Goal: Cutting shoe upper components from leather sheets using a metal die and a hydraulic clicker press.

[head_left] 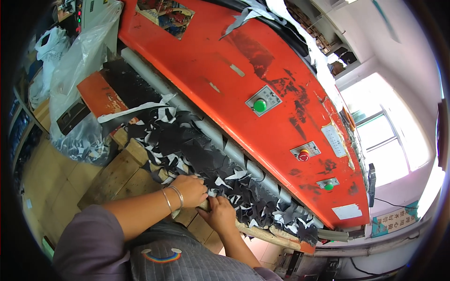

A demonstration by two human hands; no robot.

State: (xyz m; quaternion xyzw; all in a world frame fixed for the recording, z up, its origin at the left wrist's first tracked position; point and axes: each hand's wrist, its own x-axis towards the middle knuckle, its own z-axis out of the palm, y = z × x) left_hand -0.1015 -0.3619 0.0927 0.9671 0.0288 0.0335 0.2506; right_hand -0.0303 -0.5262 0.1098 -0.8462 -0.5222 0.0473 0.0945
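Observation:
At the near edge of a machine bed, my left hand (190, 191) has its fingers curled closed, with two bangles (174, 199) round the wrist. Close beside it, my right hand (222, 214) is also closed, thumb pressed toward the fingers. A small pale grey-white scrap (212, 192) shows between the two hands. Whatever the fingertips grip is hidden. Around and beyond my hands lies a heap of black and white offcuts (201, 152), jagged and thin like sheet material. Some hang over the worn wooden edge (262, 232) of the bed.
Behind the heap runs a grey roller-like bar (211, 133) under a large red machine panel (197, 61) with a green button (259, 105) and a red knob (303, 155). At left hangs a clear plastic bag (86, 136) holding scraps. A wooden board (110, 180) stands below the bed.

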